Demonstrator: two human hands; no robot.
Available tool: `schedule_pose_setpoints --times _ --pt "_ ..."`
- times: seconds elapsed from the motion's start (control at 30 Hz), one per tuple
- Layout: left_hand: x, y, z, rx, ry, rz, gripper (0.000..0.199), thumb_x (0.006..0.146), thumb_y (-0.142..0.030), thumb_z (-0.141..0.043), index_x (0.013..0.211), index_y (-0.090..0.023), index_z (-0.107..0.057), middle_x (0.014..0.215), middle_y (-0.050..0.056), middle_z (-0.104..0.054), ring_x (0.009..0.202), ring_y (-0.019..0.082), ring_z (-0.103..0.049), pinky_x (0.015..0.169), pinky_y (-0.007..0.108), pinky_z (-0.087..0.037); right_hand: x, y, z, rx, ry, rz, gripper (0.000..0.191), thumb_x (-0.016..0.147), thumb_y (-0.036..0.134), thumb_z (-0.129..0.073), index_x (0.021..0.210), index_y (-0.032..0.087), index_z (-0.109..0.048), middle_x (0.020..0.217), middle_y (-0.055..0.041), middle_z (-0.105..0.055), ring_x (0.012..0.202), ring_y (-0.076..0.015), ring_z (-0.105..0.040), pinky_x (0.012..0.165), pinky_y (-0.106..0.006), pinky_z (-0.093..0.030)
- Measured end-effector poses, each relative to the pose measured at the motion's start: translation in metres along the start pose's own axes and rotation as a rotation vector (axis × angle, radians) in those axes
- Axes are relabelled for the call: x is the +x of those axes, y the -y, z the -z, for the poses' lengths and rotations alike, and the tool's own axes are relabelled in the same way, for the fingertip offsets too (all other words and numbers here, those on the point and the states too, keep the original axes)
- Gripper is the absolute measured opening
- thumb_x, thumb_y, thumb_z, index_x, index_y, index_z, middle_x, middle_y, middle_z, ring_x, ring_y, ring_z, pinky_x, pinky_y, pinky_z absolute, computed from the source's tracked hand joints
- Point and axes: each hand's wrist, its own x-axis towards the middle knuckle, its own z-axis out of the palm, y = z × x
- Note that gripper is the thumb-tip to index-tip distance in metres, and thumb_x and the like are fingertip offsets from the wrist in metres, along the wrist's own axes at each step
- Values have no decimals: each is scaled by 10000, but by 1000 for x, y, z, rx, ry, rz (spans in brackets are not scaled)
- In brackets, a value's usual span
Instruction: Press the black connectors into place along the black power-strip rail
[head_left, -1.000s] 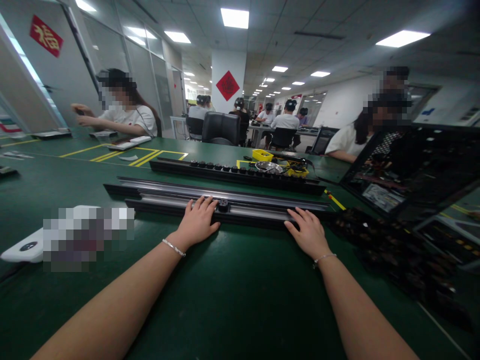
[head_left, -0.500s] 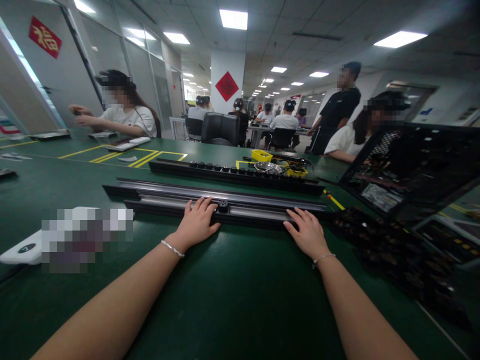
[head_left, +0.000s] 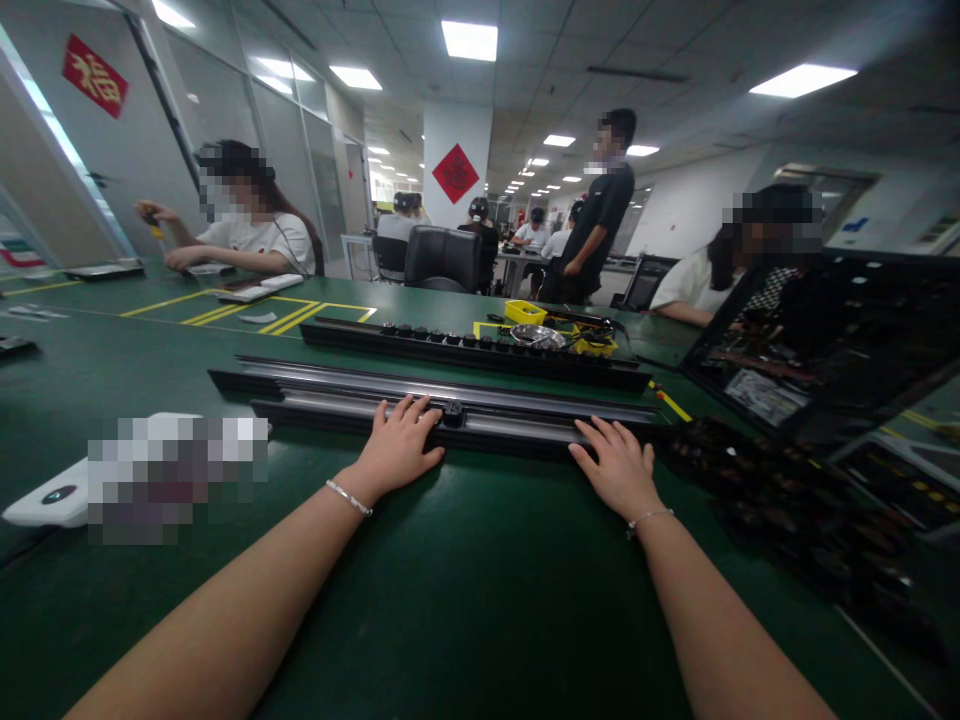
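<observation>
Both hands rest on the nearest long black rail [head_left: 510, 432], which lies across the green table. My left hand [head_left: 401, 445] lies on its left half with the fingers spread, just left of a small black block [head_left: 453, 413] seated in the rail's channel. Over the right part of the rail, my right hand [head_left: 616, 462] has its fingers apart and fingertips on the edge. Right behind is a second long rail [head_left: 337, 377] with a shiny channel. Farther back stands a third black rail [head_left: 345, 340] with a row of small black pieces [head_left: 450, 337] along it.
A white device [head_left: 45, 500], partly blurred, lies at the left. Yellow trays [head_left: 525, 311] and a metal dish [head_left: 537, 337] stand behind the rails. At the right are a dark pile of parts [head_left: 810, 510] and an upright black frame [head_left: 817, 340]. People sit across the table.
The standing person in the background has moved left. The seated person at the left has lowered one hand. My hands have stayed on the rail, nearly still.
</observation>
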Motion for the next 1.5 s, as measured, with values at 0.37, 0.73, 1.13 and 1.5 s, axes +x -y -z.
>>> schedule_pose_setpoints --times 0.37,0.73,1.13,1.5 --pt "0 -1 0 -16 6 22 565 782 -482 -505 1311 -291 -441 1453 72 -378 1356 315 -272 1068 598 -172 -12 75 1 177 -25 436 461 853 282 -428 1309 229 -463 1282 -65 -550 1183 -196 -460 1085 -471 -218" --pt "0 -2 1 -18 -1 30 550 779 -461 -522 1310 -342 -446 1443 69 -389 1352 321 -271 1064 592 -165 -12 138 -9 142 -72 360 447 827 264 -467 1268 335 -489 1177 -45 -579 1104 -217 -470 1050 -491 -159" --pt "0 -2 0 -25 -1 27 543 774 -457 -534 1305 -383 -446 1442 55 -388 1347 328 -282 1057 595 -174 -9 140 -5 143 -56 377 404 828 239 -439 1225 272 -499 1113 -55 -607 1036 -213 -497 1027 -416 -198" --pt "-1 -4 -3 0 -6 29 618 752 -458 -548 1341 -346 -398 1452 91 -365 1352 336 -258 1051 603 -154 -7 138 -2 107 -32 394 414 837 231 -430 1245 268 -492 1103 -59 -609 1033 -204 -500 1007 -388 -220"
